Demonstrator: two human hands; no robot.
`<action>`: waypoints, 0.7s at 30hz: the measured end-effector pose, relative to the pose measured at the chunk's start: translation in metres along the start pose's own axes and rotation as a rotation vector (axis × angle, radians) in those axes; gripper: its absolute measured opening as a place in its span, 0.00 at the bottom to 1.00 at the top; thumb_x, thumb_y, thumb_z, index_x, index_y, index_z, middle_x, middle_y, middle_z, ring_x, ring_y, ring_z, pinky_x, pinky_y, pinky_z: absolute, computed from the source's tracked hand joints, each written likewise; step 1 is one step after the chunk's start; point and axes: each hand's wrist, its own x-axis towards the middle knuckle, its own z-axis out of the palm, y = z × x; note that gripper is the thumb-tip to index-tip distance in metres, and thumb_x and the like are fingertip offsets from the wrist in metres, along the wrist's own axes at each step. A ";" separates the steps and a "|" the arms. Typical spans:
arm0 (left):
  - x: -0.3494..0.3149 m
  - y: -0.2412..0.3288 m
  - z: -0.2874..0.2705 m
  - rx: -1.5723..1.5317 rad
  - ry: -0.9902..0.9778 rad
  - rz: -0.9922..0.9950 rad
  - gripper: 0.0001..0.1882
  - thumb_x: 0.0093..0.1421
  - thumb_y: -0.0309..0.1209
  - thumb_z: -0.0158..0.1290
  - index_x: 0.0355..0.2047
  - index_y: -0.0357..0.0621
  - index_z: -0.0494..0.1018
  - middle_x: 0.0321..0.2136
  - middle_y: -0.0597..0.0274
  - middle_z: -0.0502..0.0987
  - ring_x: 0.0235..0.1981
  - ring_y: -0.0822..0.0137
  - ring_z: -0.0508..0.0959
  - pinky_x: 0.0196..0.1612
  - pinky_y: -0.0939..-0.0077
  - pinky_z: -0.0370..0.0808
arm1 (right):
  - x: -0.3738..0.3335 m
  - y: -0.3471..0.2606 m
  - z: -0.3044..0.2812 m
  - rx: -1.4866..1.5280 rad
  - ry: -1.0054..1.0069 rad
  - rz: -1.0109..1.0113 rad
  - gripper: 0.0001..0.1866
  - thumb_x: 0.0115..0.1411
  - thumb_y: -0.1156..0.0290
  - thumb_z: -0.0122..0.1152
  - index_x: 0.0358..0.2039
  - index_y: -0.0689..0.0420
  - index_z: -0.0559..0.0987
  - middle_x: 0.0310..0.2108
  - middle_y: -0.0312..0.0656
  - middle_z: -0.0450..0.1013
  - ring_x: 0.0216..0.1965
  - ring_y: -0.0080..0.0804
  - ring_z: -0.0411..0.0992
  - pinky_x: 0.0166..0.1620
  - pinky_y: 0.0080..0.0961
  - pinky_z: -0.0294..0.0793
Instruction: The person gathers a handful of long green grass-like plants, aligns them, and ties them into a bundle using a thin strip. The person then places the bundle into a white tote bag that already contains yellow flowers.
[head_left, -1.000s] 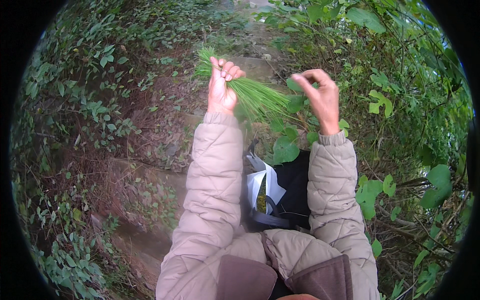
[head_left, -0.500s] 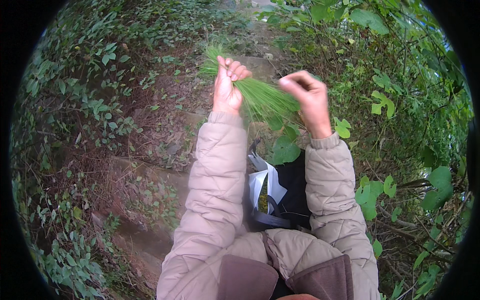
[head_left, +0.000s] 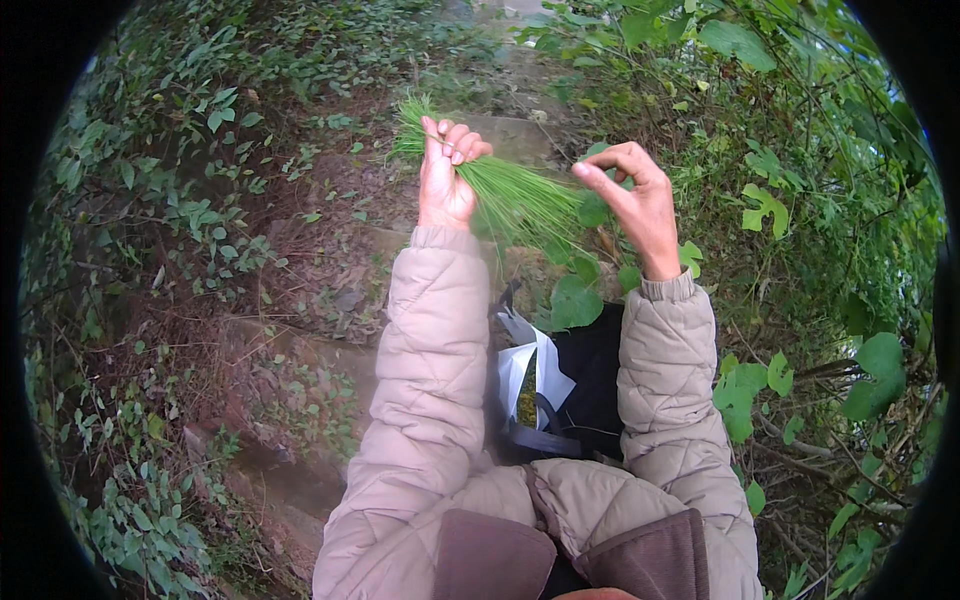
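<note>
A bunch of long, thin green grass (head_left: 525,203) is gripped in my left hand (head_left: 446,185), its fingers wrapped round it near the far left end. Short tufts stick out past the thumb, and the long blades fan out toward the lower right. Just beyond those blades, on the right, my right hand (head_left: 643,205) is raised with thumb and forefinger brought together in a pinch. Anything between those fingertips is too fine to make out. The right hand is apart from the main bunch.
Below the hands is a black bag (head_left: 592,385) with a white lining or sack (head_left: 548,365) and dark handles. Stone steps (head_left: 515,135) run up the middle. Leafy undergrowth (head_left: 165,200) lies left; vines with broad leaves (head_left: 880,375) crowd the right.
My right hand has moved slightly up and right, away from the blade tips, its fingers drawn into a pinch. My left hand has shifted a little left with the grass.
</note>
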 end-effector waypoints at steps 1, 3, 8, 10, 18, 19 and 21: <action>0.000 0.000 0.000 -0.004 -0.014 -0.005 0.16 0.66 0.44 0.42 0.25 0.49 0.60 0.16 0.74 0.55 0.17 0.77 0.55 0.27 0.82 0.57 | 0.000 -0.004 0.002 0.012 -0.044 0.031 0.09 0.48 0.64 0.68 0.28 0.54 0.83 0.24 0.33 0.72 0.27 0.24 0.66 0.30 0.22 0.64; 0.000 0.000 0.001 0.003 -0.029 -0.006 0.16 0.66 0.44 0.41 0.25 0.48 0.60 0.16 0.74 0.55 0.17 0.77 0.55 0.28 0.81 0.57 | -0.001 -0.010 0.006 0.034 -0.152 0.069 0.09 0.48 0.65 0.69 0.28 0.54 0.83 0.24 0.33 0.72 0.27 0.23 0.66 0.30 0.22 0.64; 0.000 -0.002 0.002 0.034 -0.020 0.003 0.16 0.66 0.44 0.41 0.26 0.48 0.61 0.16 0.74 0.55 0.17 0.77 0.55 0.28 0.81 0.58 | -0.003 -0.012 0.008 -0.038 -0.200 0.067 0.09 0.46 0.67 0.69 0.29 0.54 0.83 0.23 0.34 0.71 0.25 0.22 0.66 0.28 0.21 0.63; 0.000 -0.003 0.003 0.035 0.007 0.013 0.16 0.65 0.45 0.43 0.27 0.48 0.61 0.16 0.73 0.55 0.17 0.78 0.55 0.26 0.82 0.58 | -0.004 -0.012 0.009 -0.049 -0.219 0.054 0.08 0.47 0.68 0.68 0.29 0.54 0.83 0.23 0.34 0.71 0.25 0.22 0.66 0.29 0.20 0.63; 0.000 -0.003 0.002 0.035 -0.020 -0.020 0.16 0.65 0.45 0.42 0.27 0.49 0.61 0.16 0.74 0.54 0.17 0.78 0.55 0.27 0.82 0.58 | -0.001 0.006 0.012 0.671 -0.053 0.409 0.07 0.52 0.70 0.65 0.31 0.59 0.81 0.26 0.29 0.73 0.26 0.15 0.65 0.31 0.16 0.63; 0.000 -0.002 0.002 0.014 -0.014 -0.021 0.16 0.65 0.45 0.43 0.27 0.49 0.61 0.16 0.74 0.55 0.17 0.78 0.55 0.26 0.83 0.58 | 0.001 0.012 0.008 0.761 0.008 0.464 0.07 0.53 0.71 0.65 0.32 0.58 0.81 0.27 0.29 0.73 0.26 0.14 0.65 0.31 0.15 0.63; 0.000 0.000 0.001 -0.007 -0.015 -0.019 0.16 0.64 0.45 0.44 0.27 0.49 0.61 0.16 0.74 0.55 0.17 0.78 0.55 0.26 0.83 0.58 | 0.003 0.024 -0.002 0.951 0.079 0.423 0.11 0.54 0.69 0.65 0.36 0.60 0.79 0.28 0.30 0.74 0.28 0.14 0.66 0.32 0.14 0.64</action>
